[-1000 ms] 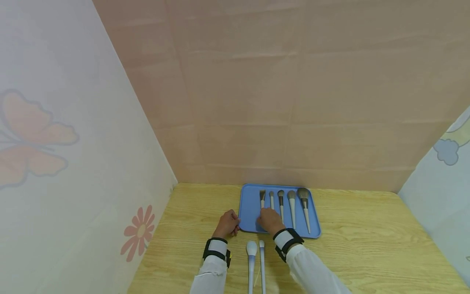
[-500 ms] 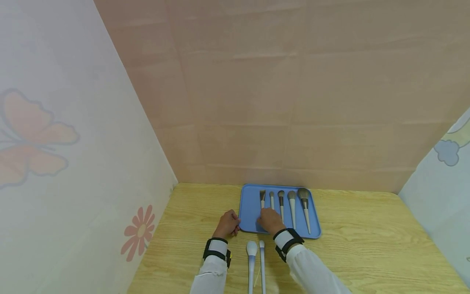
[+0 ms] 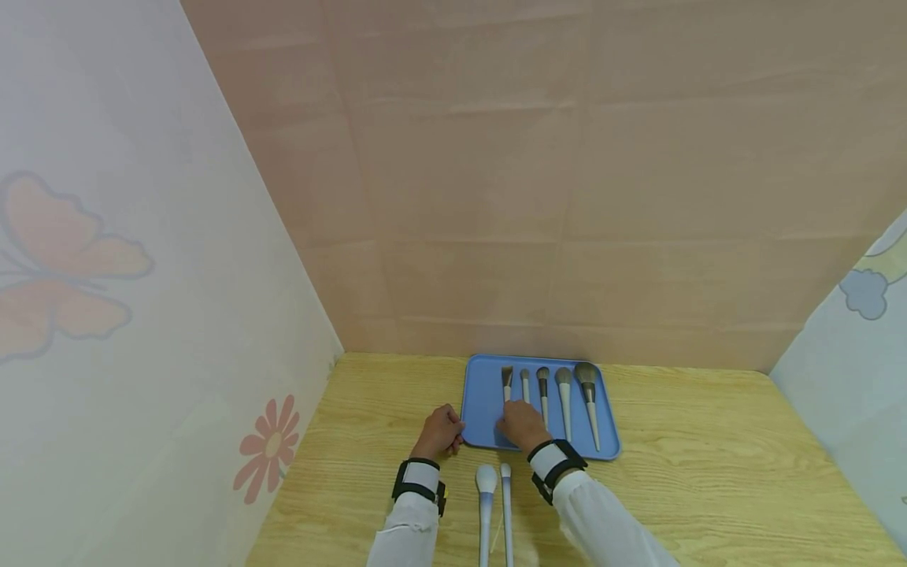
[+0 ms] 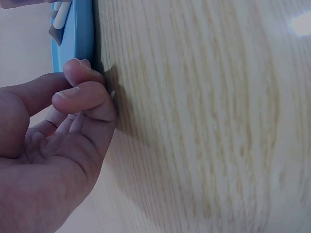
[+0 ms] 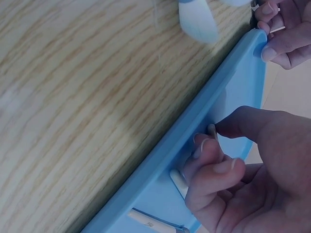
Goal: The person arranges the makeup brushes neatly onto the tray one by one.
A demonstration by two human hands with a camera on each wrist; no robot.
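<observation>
On the blue tray [image 3: 482, 394] several makeup brushes lie side by side, dark-tipped heads toward the wall. My right hand [image 3: 523, 425] pinches the pale handle of the leftmost one, an angled makeup brush [image 3: 506, 376]; the handle's end [image 5: 212, 129] shows between thumb and fingers in the right wrist view. At the tray's near left corner, my left hand [image 3: 441, 431] holds the rim between thumb and bent fingers. The left wrist view shows this hand [image 4: 63, 131] beside the tray wall [image 4: 83, 34], little finger side near the table.
Two white-headed brushes, a large one [image 3: 485, 504] and a slim one [image 3: 506, 512], lie on the wooden table [image 3: 708, 457] between the forearms. A brown-covered wall [image 3: 496, 236] rises behind the tray. A white wall [image 3: 212, 315] with printed flowers stands at left.
</observation>
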